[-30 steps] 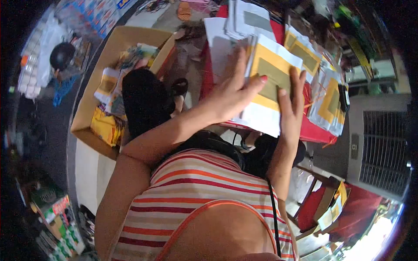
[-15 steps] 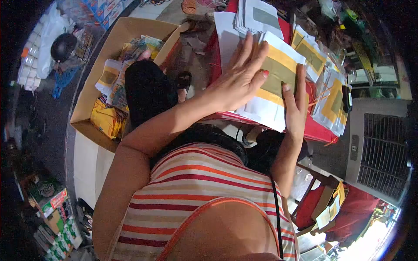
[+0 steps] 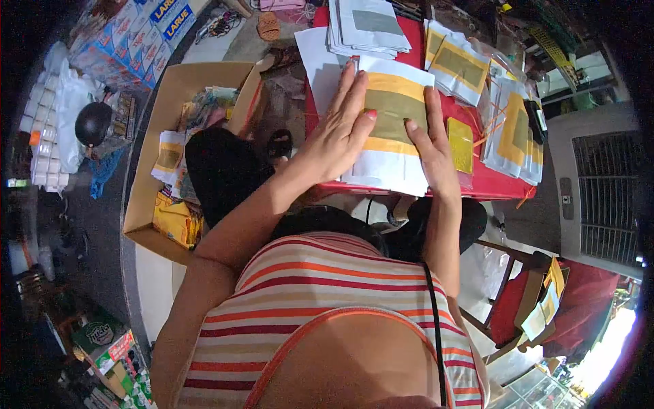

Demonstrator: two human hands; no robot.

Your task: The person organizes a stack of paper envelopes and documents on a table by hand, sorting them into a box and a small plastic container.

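A stack of white paper pieces (image 3: 395,165) with yellow and olive-brown bands lies at the near edge of a red table (image 3: 501,187). My left hand (image 3: 337,133) grips its left side, with fingers stretched along the edge and thumb over the top. From the right, my right hand (image 3: 436,153) grips the stack, thumb on its face and index finger along the edge. Under the hands I cannot see how thick the stack is. Just beyond my right hand lies a yellow rectangular piece (image 3: 460,144).
Another white stack (image 3: 368,27) lies at the table's back. Banded bundles (image 3: 460,65) and more papers with orange strings (image 3: 511,133) are to the right. A cardboard box (image 3: 153,232) with packets stands left of my leg. A metal grille (image 3: 606,177) is at far right.
The whole view has shifted, so hands and stack appear further left. The yellow piece beside my right hand has come into sight. Both hands stay on the sides of the stack.
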